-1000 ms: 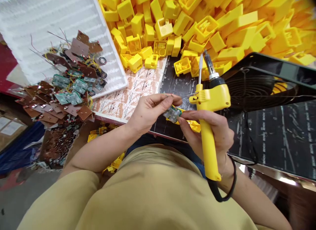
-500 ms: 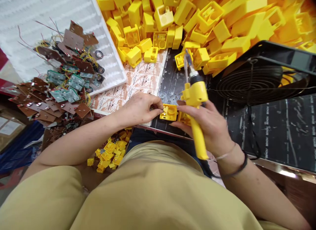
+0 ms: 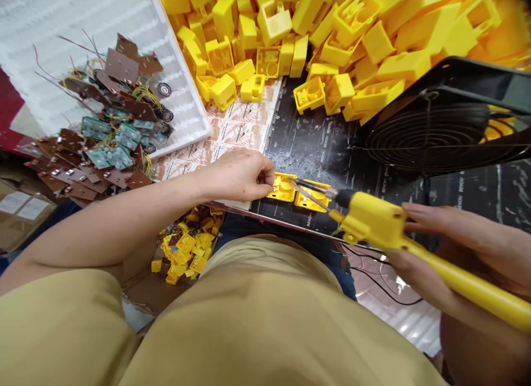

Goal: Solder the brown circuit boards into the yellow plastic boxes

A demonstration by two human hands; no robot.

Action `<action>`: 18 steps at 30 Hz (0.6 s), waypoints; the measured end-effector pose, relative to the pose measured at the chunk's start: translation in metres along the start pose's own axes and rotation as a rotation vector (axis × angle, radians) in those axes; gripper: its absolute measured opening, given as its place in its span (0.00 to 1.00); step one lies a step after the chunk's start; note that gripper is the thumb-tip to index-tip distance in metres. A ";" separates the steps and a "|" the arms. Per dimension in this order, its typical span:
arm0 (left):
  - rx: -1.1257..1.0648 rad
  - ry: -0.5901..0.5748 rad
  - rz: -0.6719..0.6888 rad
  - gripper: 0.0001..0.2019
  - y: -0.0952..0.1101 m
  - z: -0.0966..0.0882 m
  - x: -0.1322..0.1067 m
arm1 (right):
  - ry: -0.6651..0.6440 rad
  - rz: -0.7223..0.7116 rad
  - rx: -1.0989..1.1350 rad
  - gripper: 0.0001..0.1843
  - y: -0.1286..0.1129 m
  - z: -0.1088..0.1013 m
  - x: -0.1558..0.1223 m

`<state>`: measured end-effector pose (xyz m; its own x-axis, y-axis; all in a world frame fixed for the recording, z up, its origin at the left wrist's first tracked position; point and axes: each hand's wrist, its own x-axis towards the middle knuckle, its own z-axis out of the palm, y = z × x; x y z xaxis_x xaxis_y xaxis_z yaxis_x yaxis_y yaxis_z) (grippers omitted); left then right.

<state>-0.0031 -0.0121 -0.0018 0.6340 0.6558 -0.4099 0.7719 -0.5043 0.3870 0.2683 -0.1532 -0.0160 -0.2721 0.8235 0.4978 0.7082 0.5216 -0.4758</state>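
My left hand [image 3: 238, 175] is curled at the table's near edge, its fingertips pinched against the left side of a small yellow plastic housing [image 3: 282, 187]. A second yellow piece [image 3: 310, 197] lies just right of it. My right hand [image 3: 452, 242] grips a yellow soldering iron [image 3: 385, 227] by its handle. The iron lies nearly level, and its metal tip [image 3: 299, 182] points left and rests over the housing. What my left fingers pinch is too small to name.
A large heap of yellow housings [image 3: 332, 32] fills the back of the table. A white tray [image 3: 50, 26] holds circuit boards with wires [image 3: 112, 131] at the left. A black fan [image 3: 440, 131] lies at the right. Yellow parts [image 3: 182, 253] lie below the table edge.
The soldering iron swung down from upright to nearly level, tip now over the housing. My right hand moved right and back along the handle. My left hand stayed at the housing.
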 end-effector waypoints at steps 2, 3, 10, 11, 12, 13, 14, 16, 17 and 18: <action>0.028 -0.025 -0.003 0.05 0.003 -0.003 0.002 | -0.043 -0.082 0.111 0.28 -0.001 0.006 0.004; 0.047 -0.034 -0.007 0.05 0.004 -0.004 0.003 | -0.056 -0.099 0.148 0.25 -0.002 0.008 0.006; 0.113 -0.070 -0.014 0.07 0.010 -0.007 0.007 | -0.087 -0.211 0.130 0.13 -0.011 0.010 0.015; 0.111 -0.072 -0.014 0.07 0.010 -0.007 0.007 | -0.083 -0.229 0.126 0.12 -0.012 0.010 0.016; 0.109 -0.074 -0.015 0.07 0.010 -0.007 0.008 | -0.084 -0.234 0.124 0.10 -0.014 0.011 0.017; 0.110 -0.074 -0.020 0.07 0.010 -0.006 0.008 | -0.083 -0.224 0.125 0.09 -0.016 0.011 0.019; 0.113 -0.072 -0.023 0.07 0.010 -0.006 0.009 | -0.093 -0.207 0.125 0.09 -0.018 0.010 0.022; 0.125 -0.062 -0.023 0.06 0.011 -0.005 0.011 | -0.137 -0.175 0.109 0.08 -0.023 0.009 0.029; 0.131 -0.055 -0.020 0.06 0.011 -0.005 0.011 | -0.174 -0.159 0.089 0.07 -0.024 0.008 0.033; 0.135 -0.046 -0.017 0.05 0.011 -0.005 0.012 | -0.195 -0.188 0.075 0.07 -0.024 0.007 0.035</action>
<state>0.0127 -0.0068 0.0012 0.6202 0.6397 -0.4541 0.7796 -0.5667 0.2665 0.2368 -0.1351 0.0075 -0.5193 0.7343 0.4373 0.5852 0.6784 -0.4442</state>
